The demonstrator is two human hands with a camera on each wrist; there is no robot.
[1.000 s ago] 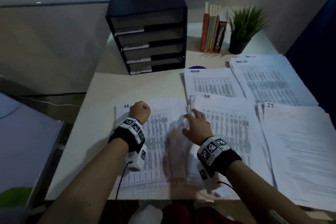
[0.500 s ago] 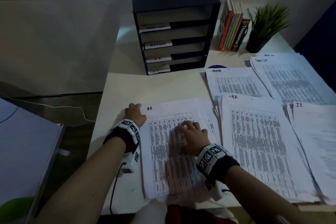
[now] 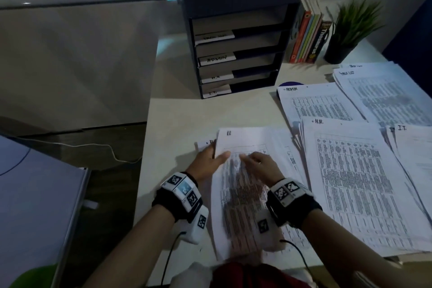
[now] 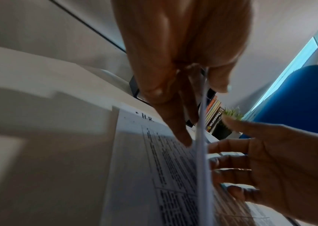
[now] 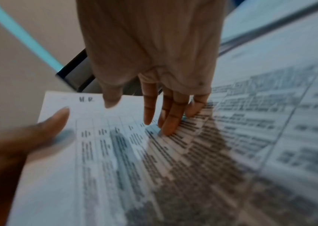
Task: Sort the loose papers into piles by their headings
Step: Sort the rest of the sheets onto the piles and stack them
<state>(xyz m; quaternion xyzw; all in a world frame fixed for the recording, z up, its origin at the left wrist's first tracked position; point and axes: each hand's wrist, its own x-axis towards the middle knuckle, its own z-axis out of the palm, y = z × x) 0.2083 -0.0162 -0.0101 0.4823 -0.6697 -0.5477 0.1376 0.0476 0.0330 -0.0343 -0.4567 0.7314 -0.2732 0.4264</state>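
A printed sheet headed H.R. [image 3: 243, 206] lies in front of me on a stack of loose papers [image 3: 287, 147]. My left hand [image 3: 219, 155] pinches its left edge, thumb on top and fingers beneath, and has raised that side. In the left wrist view the lifted edge [image 4: 202, 152] stands above another H.R. sheet [image 4: 154, 168]. My right hand [image 3: 250, 159] rests straight fingers [image 5: 169, 122] on the sheet's table. Sorted piles lie to the right: H.R. [image 3: 350, 182], ADMIN [image 3: 320, 103], TASK LIST [image 3: 385, 93] and I.T. [image 3: 416, 147].
A black tray rack [image 3: 236, 54] with labelled shelves stands at the back of the pale desk [image 3: 187, 112]. Books [image 3: 308, 37] and a potted plant [image 3: 350, 30] stand to its right. The desk's left edge drops to a floor with a cable [image 3: 93, 147].
My left hand moved from the sheet's top-left corner to its left edge and lifted it. My right hand stayed on the sheet. The view shifted left.
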